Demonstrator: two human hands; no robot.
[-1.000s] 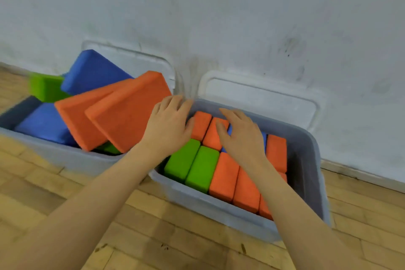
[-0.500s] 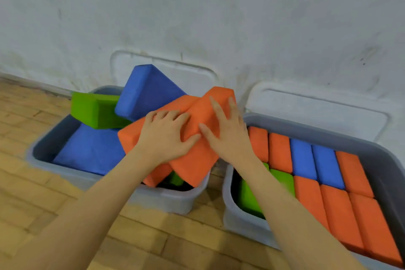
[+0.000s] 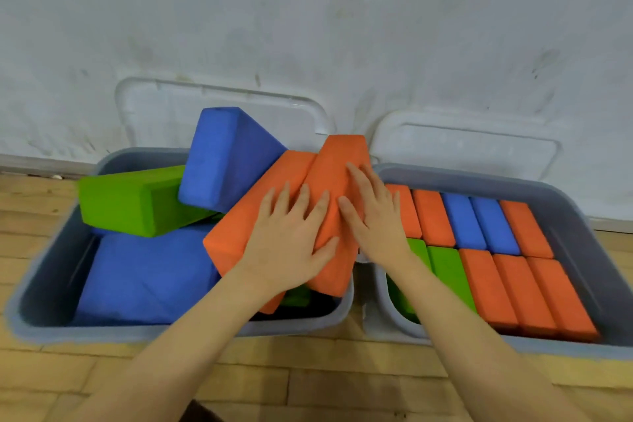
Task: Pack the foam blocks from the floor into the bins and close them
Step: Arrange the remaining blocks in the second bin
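Note:
Two grey bins stand side by side against the wall. In the left bin (image 3: pixel 44 325) a loose heap of foam blocks lies askew: a green block (image 3: pixel 133 204), a tilted blue block (image 3: pixel 222 158), a flat blue block (image 3: pixel 144 277) and two slanted orange blocks (image 3: pixel 335 178). My left hand (image 3: pixel 291 243) lies flat on these orange blocks with its fingers spread. My right hand (image 3: pixel 373 216) rests on the right-hand orange block, fingers straight. The right bin (image 3: pixel 575 226) holds neat rows of orange, blue and green blocks (image 3: pixel 507 288).
Two white lids lean on the wall, the left lid (image 3: pixel 154 113) behind the left bin and the right lid (image 3: pixel 462 144) behind the right bin. A wooden floor (image 3: pixel 325 384) runs in front of the bins. The white wall closes off the back.
Both hands left the packed right bin and moved left onto the slanted orange blocks in the left bin. They now press flat on them, fingers spread wider.

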